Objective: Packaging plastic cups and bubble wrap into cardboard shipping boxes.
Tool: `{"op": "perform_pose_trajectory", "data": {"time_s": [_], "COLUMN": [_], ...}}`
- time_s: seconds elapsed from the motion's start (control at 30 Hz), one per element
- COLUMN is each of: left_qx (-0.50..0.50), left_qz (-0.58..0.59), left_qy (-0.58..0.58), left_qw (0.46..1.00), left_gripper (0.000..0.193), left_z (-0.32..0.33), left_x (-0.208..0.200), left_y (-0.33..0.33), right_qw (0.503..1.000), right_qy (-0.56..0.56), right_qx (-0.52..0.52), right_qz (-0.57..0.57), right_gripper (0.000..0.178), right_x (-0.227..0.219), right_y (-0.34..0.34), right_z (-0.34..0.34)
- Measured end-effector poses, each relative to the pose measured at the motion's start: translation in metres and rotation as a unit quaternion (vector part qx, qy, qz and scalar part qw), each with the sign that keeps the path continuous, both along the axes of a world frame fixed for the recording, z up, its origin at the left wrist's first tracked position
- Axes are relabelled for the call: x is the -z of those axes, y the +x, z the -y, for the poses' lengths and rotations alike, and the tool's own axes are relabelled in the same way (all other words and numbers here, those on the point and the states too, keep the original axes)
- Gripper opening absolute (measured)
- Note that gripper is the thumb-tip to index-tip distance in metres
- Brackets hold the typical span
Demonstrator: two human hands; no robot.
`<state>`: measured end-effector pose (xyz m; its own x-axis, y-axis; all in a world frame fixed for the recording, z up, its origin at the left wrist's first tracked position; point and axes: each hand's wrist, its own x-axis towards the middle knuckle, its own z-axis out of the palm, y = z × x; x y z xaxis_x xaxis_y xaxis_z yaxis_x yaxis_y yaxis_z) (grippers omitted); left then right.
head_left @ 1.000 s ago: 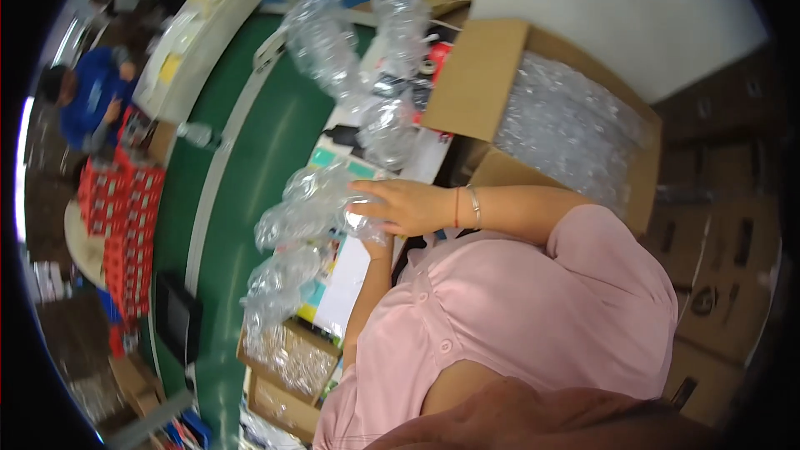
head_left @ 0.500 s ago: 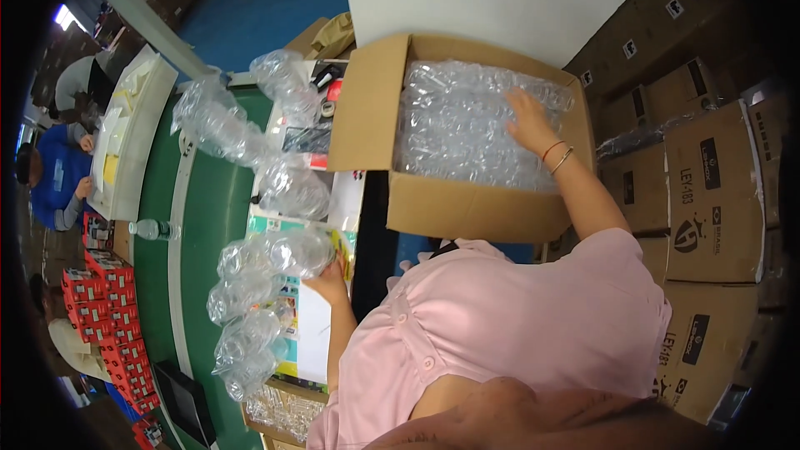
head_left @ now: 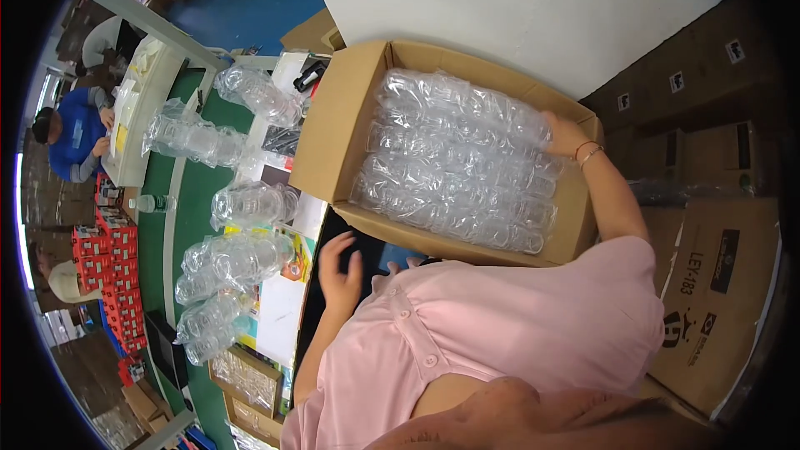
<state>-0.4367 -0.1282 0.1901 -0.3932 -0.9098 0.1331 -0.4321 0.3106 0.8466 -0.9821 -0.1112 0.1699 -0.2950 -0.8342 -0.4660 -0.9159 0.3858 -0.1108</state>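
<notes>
My right hand [head_left: 567, 133] is at the right end of the far row of bagged clear plastic cups [head_left: 467, 104], inside an open cardboard box [head_left: 467, 254]. Its fingers curl round the end of that row and are partly hidden. Several such rows lie side by side in the box. My left hand [head_left: 340, 273] is empty, fingers apart, between the box and the table edge. Nearest to it on the table is a bagged stack of clear plastic cups [head_left: 250, 258], with more bagged stacks [head_left: 254, 204] lying around it.
A white panel [head_left: 517, 17] stands behind the box. Large cartons [head_left: 708, 300] are stacked on the right. On the green table lie a plastic bottle [head_left: 152, 203] and a black tray [head_left: 165, 350]; red boxes [head_left: 108, 254] are piled beyond. A person in blue [head_left: 75, 142] sits at the far left.
My left hand has let go of the bagged stack and drawn back from the table. My right hand has moved from the top of the rows to their right end. The view has shifted.
</notes>
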Motion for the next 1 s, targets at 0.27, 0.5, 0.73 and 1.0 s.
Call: {"op": "perform_pose_trajectory", "data": {"time_s": [0.27, 0.5, 0.73, 1.0], "left_qx": [0.184, 0.028, -0.025, -0.064], "left_qz": [-0.247, -0.383, -0.300, -0.139], "left_qy": [0.620, 0.704, 0.661, 0.480], "left_qw": [0.721, 0.597, 0.687, 0.864], "left_gripper": [0.065, 0.056, 0.054, 0.080], "left_z": [-0.004, -0.014, -0.008, -0.019], "left_x": [-0.004, -0.029, -0.023, -0.041], "left_y": [-0.152, -0.148, -0.135, -0.123], "right_qw": [0.697, 0.712, 0.862, 0.675], "right_qy": [0.169, 0.131, -0.224, -0.280], "right_qx": [0.177, 0.012, 0.272, 0.162], "right_qz": [0.674, 0.690, 0.365, 0.663], "right_gripper": [0.058, 0.058, 0.057, 0.045], "right_x": [-0.056, -0.003, 0.035, 0.040], "right_y": [0.141, 0.111, 0.188, 0.183], "right_z": [-0.031, 0.074, 0.232, 0.225]}}
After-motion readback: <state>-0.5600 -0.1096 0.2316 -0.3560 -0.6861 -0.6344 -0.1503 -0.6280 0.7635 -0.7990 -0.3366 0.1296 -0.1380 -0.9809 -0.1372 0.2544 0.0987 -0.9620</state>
